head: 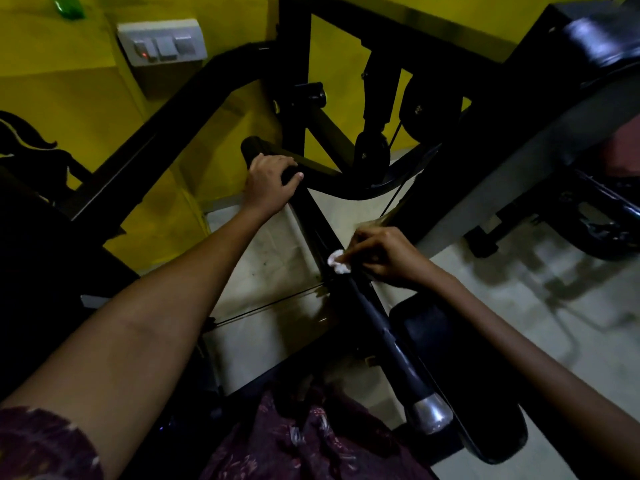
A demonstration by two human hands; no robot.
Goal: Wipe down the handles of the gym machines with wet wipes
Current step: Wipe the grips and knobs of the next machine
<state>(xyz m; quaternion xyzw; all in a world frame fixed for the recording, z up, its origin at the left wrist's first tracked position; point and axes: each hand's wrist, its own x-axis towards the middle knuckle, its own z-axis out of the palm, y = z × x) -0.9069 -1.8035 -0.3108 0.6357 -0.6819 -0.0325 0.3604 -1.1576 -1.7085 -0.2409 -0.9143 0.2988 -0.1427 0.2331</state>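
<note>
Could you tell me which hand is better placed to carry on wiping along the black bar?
Right. The right hand pinches the wet wipe against the black bar, while the left hand grips the foam handle farther up.

Pale tiled floor (519,306) under the black gym machine frame (349,296) and its dark pad (429,327).

left hand (272,183) gripping black handle (258,150) | right hand (382,256) pressing white wipe (337,262) on black bar (367,306)
</note>
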